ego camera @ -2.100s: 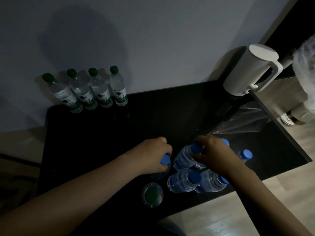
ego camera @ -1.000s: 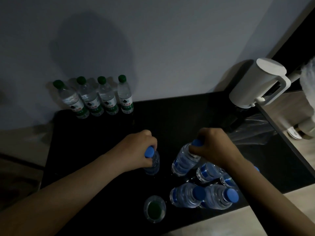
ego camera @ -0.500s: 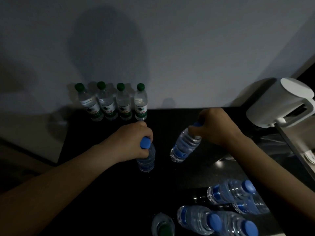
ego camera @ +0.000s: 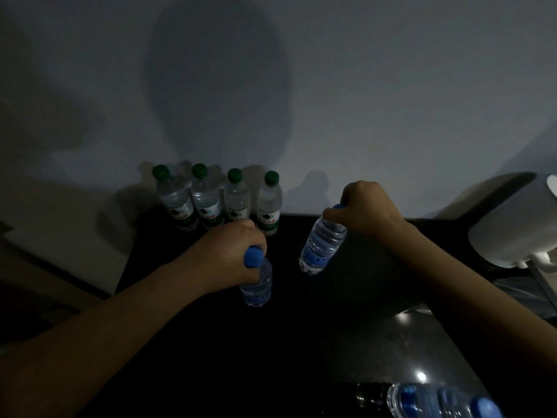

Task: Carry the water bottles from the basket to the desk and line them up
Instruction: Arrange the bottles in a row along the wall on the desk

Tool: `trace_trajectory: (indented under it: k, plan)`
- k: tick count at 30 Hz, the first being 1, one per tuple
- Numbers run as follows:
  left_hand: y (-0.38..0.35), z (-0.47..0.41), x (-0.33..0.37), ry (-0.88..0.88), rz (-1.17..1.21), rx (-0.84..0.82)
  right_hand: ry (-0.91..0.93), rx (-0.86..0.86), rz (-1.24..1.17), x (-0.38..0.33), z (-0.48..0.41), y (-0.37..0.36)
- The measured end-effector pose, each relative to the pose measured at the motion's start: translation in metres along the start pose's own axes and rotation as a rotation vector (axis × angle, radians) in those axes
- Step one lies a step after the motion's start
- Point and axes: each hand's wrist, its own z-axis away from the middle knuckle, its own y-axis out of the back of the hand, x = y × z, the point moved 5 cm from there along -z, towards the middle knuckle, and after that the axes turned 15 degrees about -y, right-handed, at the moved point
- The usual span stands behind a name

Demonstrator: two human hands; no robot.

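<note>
Gripping blue-capped bottles by the neck, left hand (ego camera: 229,254) one bottle (ego camera: 256,285), right hand (ego camera: 366,211) another (ego camera: 321,245)

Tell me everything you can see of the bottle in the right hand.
The blue-capped bottle is clear ribbed plastic, with a blue label band near its base. The right hand grips its neck, hiding most of the cap. It is tilted, cap up-right, base down-left, over the black desk, right of the green-capped row. Whether its base touches the desk is unclear.
</note>
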Motion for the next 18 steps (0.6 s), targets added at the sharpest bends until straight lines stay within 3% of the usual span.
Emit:
trace_trajectory:
  k: [8, 18]
  plan:
    - [0.003, -0.007, -0.024, 0.022, -0.001, -0.013, 0.007, -0.012, 0.020, -0.023, -0.041, -0.013]
    - [-0.017, -0.007, -0.005, -0.048, 0.042, -0.044, 0.010, 0.000, -0.009, 0.013, -0.009, -0.004]
